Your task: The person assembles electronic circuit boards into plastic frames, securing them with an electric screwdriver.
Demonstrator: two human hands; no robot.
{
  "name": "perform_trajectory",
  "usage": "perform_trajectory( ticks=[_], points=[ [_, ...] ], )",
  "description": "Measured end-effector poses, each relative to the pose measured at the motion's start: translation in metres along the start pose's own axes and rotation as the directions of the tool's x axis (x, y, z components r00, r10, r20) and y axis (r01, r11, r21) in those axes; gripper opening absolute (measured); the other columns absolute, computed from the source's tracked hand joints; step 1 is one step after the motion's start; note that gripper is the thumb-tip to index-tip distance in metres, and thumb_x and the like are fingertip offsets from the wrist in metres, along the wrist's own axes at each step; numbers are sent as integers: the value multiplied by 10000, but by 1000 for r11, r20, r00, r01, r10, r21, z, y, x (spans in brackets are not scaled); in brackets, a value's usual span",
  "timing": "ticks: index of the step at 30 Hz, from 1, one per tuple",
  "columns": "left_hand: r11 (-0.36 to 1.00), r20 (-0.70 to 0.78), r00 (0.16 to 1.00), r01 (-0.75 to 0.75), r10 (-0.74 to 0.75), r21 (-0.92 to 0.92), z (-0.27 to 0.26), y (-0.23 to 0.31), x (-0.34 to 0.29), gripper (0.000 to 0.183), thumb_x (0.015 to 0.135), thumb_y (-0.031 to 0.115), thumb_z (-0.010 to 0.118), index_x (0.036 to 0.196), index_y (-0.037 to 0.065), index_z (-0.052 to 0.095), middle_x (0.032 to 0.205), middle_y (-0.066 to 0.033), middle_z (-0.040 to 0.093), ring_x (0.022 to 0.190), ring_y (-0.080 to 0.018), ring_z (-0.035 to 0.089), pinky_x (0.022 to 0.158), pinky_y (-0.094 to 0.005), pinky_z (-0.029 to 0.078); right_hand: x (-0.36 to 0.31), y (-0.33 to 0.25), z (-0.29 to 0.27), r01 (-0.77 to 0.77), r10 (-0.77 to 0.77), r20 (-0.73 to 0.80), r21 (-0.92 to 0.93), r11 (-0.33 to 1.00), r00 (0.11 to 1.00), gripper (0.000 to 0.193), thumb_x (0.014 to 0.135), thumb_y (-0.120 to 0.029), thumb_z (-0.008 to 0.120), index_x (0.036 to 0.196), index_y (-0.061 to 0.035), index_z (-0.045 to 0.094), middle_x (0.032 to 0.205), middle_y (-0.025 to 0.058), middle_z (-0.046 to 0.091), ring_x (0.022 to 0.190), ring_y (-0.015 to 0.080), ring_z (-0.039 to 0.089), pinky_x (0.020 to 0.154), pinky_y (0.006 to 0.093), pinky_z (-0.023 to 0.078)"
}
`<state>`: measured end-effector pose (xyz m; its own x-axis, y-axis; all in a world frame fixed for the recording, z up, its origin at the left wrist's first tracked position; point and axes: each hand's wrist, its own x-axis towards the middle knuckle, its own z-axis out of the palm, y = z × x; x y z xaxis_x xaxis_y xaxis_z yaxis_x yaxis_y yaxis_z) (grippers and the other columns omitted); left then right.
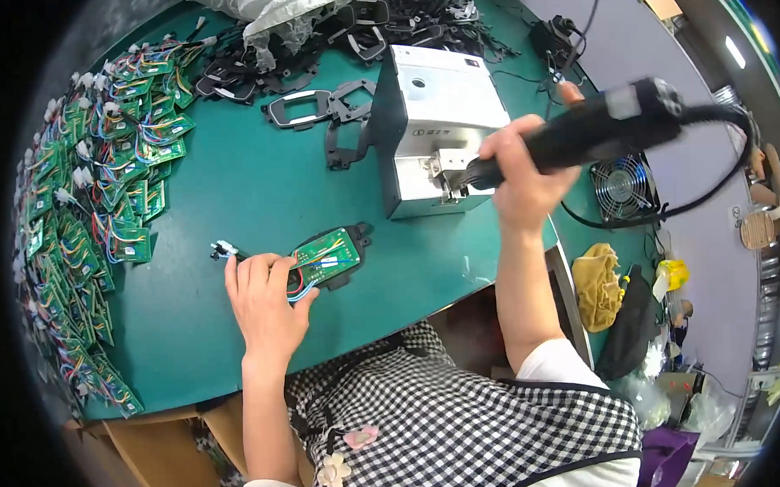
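My left hand point(263, 299) rests on the green table and pins down a green circuit board point(326, 256) with coloured wires, seated on a black plastic frame. A white connector point(223, 248) on the board's wires lies just left of my fingers. My right hand point(525, 174) grips a black electric screwdriver point(597, 131) with a thick black cable. Its tip points left into the metal slot point(447, 168) on the front of a white and grey box-shaped machine point(441, 113).
Many green wired circuit boards point(104, 168) lie in rows along the left of the table point(233, 172). Black plastic frames point(334, 108) are piled at the back. A small fan point(622, 186) sits right of the machine. A yellow cloth point(598, 283) lies beyond the table's right edge.
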<state>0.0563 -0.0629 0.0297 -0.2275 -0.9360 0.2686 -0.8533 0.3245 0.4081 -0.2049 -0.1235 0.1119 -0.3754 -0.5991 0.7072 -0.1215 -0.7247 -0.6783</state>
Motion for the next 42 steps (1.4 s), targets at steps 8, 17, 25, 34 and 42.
perform_trajectory(
  ticks=[8,17,25,34,42],
  points=[
    [999,-59,998,-16,13,-52,0,2,-4,303,592,123,760,870,61,654,884,-66,563,878,-250,545,998,-495,303,-34,-15,29,-289,269,110,245,925,957,742,744,35,577,1340,22,135,661,78,555,545,162,557,570,302,495],
    [976,-108,989,74,-97,-204,16,7,-10,351,587,164,768,891,42,642,945,-74,549,918,-245,534,970,-464,351,-75,10,120,-539,420,445,181,823,791,760,759,17,575,1375,-23,132,655,63,541,572,157,555,589,293,481],
    [969,-100,990,74,-100,-237,16,2,-10,319,600,138,746,884,39,642,935,-82,548,882,-254,528,949,-470,366,-86,21,142,-582,474,448,137,801,758,321,703,46,610,983,14,458,717,14,545,584,78,505,506,233,410],
    [957,-187,978,33,-90,-288,19,3,-7,467,571,94,759,997,54,573,952,-96,556,913,-307,513,870,-429,406,-72,25,152,-304,131,816,57,951,563,579,584,-19,658,1136,-7,486,734,79,575,622,115,536,627,250,457],
    [972,-84,996,-9,-12,-236,14,0,-3,423,510,117,792,893,50,625,835,-82,553,838,-274,518,774,-387,408,-28,3,54,-51,-13,352,172,984,936,432,707,-21,607,1112,24,464,733,99,570,594,149,562,604,285,485]
  ],
)
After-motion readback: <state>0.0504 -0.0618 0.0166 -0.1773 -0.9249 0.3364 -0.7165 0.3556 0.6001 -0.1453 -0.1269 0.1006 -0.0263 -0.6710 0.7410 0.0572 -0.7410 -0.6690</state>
